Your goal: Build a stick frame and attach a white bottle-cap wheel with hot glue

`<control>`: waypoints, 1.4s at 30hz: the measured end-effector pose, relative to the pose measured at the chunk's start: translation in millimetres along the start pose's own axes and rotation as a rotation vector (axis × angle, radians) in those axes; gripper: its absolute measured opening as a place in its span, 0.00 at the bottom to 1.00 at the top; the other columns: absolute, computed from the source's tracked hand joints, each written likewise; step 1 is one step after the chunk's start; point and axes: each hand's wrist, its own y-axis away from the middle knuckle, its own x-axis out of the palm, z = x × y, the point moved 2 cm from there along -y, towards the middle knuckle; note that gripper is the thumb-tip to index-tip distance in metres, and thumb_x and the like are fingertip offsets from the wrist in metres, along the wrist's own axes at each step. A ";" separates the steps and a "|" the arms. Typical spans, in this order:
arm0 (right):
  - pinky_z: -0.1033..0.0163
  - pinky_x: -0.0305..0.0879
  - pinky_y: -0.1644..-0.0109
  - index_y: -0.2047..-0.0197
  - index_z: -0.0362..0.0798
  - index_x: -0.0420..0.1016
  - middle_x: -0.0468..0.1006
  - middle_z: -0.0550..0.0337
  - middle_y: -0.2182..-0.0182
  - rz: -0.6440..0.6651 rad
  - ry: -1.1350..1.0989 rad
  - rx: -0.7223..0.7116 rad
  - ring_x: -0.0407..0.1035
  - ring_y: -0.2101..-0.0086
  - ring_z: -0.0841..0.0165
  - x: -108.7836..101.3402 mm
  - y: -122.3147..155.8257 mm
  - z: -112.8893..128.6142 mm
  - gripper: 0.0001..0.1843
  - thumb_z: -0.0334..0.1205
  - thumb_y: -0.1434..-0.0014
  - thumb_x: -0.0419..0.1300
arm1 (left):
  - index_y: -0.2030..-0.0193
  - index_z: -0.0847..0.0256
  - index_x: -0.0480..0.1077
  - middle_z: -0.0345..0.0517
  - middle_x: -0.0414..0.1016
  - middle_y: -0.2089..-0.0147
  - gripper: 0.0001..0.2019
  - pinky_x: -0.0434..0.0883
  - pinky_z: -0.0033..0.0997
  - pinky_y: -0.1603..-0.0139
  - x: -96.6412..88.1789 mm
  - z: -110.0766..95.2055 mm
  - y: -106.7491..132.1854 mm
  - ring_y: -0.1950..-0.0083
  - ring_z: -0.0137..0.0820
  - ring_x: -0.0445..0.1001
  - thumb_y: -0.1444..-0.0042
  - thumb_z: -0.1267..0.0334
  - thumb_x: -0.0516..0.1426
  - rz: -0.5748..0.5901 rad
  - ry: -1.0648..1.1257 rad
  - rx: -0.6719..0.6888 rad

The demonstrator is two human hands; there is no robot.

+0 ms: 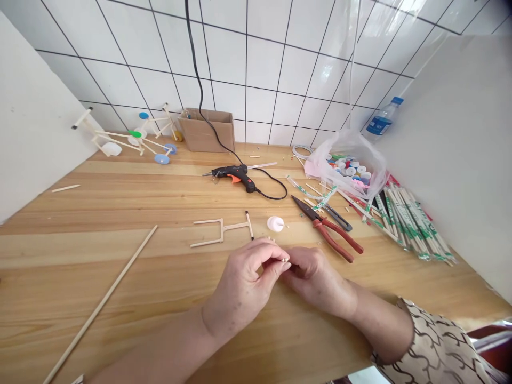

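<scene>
My left hand (pixel 247 285) is closed in a pinch, with a small pale piece (pixel 285 260) showing at its thumb and fingertip. The fingertips of my right hand (pixel 322 280) meet it there, curled and closed; what they grip is mostly hidden. Just beyond the hands lies a white bottle cap (pixel 275 223) with a short stick in it. To its left rests a flat stick frame (pixel 222 230), forked at one end, with a black-tipped crossbar at the other. Red-handled pliers (pixel 328 230) lie to the right of the cap.
A black glue gun (pixel 236 175) lies behind, its cord running up the wall. Stick models with caps (pixel 136 136) and a cardboard box (pixel 207 130) stand at the back left. At right are a bag of caps (pixel 348 165), wrapped chopsticks (pixel 418 224) and a cutter knife (pixel 338 216). A long stick (pixel 104 298) lies left.
</scene>
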 end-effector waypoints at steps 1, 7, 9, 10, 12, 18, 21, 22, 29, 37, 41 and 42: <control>0.69 0.62 0.68 0.68 0.43 0.73 0.75 0.60 0.74 0.007 -0.002 0.006 0.68 0.73 0.72 0.0 -0.1 -0.1 0.08 0.26 0.44 0.53 | 0.72 0.63 0.71 0.40 0.72 0.72 0.06 0.67 0.21 0.68 0.2 -0.2 -0.1 0.70 0.23 0.70 0.48 0.76 0.56 0.003 0.000 -0.003; 0.69 0.61 0.71 0.70 0.44 0.72 0.73 0.62 0.77 0.005 -0.050 0.112 0.64 0.76 0.73 -9.0 -2.5 3.8 0.07 0.34 0.44 0.54 | 0.73 0.62 0.72 0.39 0.73 0.72 0.04 0.67 0.22 0.69 -6.1 5.1 -2.3 0.71 0.25 0.70 0.49 0.70 0.57 0.018 0.076 -0.234; 0.69 0.61 0.71 0.70 0.44 0.72 0.74 0.62 0.77 -0.012 -0.109 0.157 0.65 0.75 0.72 -15.5 -3.3 4.7 0.07 0.37 0.44 0.55 | 0.72 0.62 0.72 0.39 0.72 0.74 0.03 0.66 0.23 0.72 -12.3 10.6 -5.6 0.73 0.25 0.68 0.49 0.66 0.58 0.052 0.151 -0.384; 0.69 0.62 0.71 0.69 0.45 0.72 0.74 0.61 0.77 -0.017 -0.130 0.175 0.65 0.75 0.72 -18.4 -3.5 4.4 0.08 0.38 0.44 0.55 | 0.72 0.62 0.71 0.38 0.71 0.76 0.04 0.64 0.23 0.73 -15.7 13.3 -7.6 0.74 0.25 0.67 0.50 0.64 0.58 0.080 0.191 -0.451; 0.68 0.62 0.70 0.69 0.45 0.73 0.75 0.61 0.76 -0.032 -0.133 0.202 0.66 0.74 0.71 -22.1 -3.3 2.3 0.09 0.40 0.43 0.55 | 0.73 0.62 0.70 0.36 0.68 0.78 0.07 0.63 0.24 0.75 -22.3 17.7 -11.9 0.77 0.24 0.64 0.52 0.60 0.58 0.127 0.260 -0.564; 0.69 0.60 0.71 0.70 0.43 0.73 0.74 0.62 0.77 0.029 0.011 0.161 0.63 0.76 0.73 -12.5 -2.1 -4.5 0.08 0.33 0.43 0.54 | 0.77 0.62 0.68 0.34 0.63 0.82 0.07 0.56 0.24 0.78 -26.3 15.3 -18.9 0.80 0.24 0.59 0.56 0.60 0.57 0.292 0.059 -0.697; 0.70 0.60 0.70 0.68 0.45 0.74 0.74 0.63 0.76 0.051 0.102 0.081 0.64 0.76 0.74 -6.7 -2.7 -4.6 0.08 0.28 0.45 0.54 | 0.77 0.62 0.69 0.38 0.69 0.79 0.06 0.59 0.25 0.76 -21.5 12.0 -18.0 0.77 0.27 0.64 0.54 0.63 0.55 0.313 -0.106 -0.649; 0.69 0.61 0.69 0.68 0.45 0.74 0.75 0.63 0.75 0.045 0.125 0.057 0.65 0.75 0.74 -5.7 -2.9 -4.5 0.09 0.27 0.45 0.54 | 0.77 0.62 0.69 0.39 0.70 0.78 0.06 0.59 0.25 0.76 -19.8 12.2 -17.2 0.76 0.28 0.66 0.53 0.64 0.54 0.304 -0.149 -0.626; 0.60 0.66 0.59 0.59 0.46 0.73 0.76 0.53 0.65 -0.008 0.187 -0.122 0.68 0.63 0.65 -1.8 0.1 0.9 0.12 0.26 0.43 0.52 | 0.72 0.61 0.68 0.42 0.74 0.76 0.06 0.63 0.27 0.72 -8.8 22.8 -8.8 0.74 0.30 0.71 0.48 0.70 0.51 0.217 -0.314 -0.446; 0.58 0.64 0.58 0.60 0.45 0.71 0.71 0.51 0.65 0.082 0.292 -0.163 0.63 0.63 0.64 2.5 4.7 6.2 0.11 0.27 0.41 0.49 | 0.65 0.59 0.68 0.43 0.74 0.71 0.06 0.64 0.28 0.71 -2.7 25.8 0.0 0.71 0.32 0.72 0.45 0.71 0.50 0.254 -0.499 -0.377; 0.59 0.64 0.58 0.61 0.45 0.70 0.71 0.52 0.64 0.087 0.254 -0.155 0.63 0.62 0.64 0.9 5.8 5.7 0.10 0.26 0.42 0.50 | 0.62 0.59 0.67 0.44 0.74 0.68 0.08 0.65 0.30 0.69 -1.8 28.9 4.2 0.68 0.33 0.73 0.45 0.72 0.50 0.267 -0.587 -0.324; 0.59 0.64 0.58 0.61 0.45 0.70 0.71 0.52 0.64 0.073 0.244 -0.152 0.63 0.63 0.64 0.3 5.9 4.8 0.10 0.26 0.42 0.50 | 0.62 0.59 0.67 0.44 0.74 0.67 0.08 0.65 0.30 0.68 -1.6 29.6 5.0 0.67 0.33 0.72 0.45 0.72 0.49 0.271 -0.601 -0.306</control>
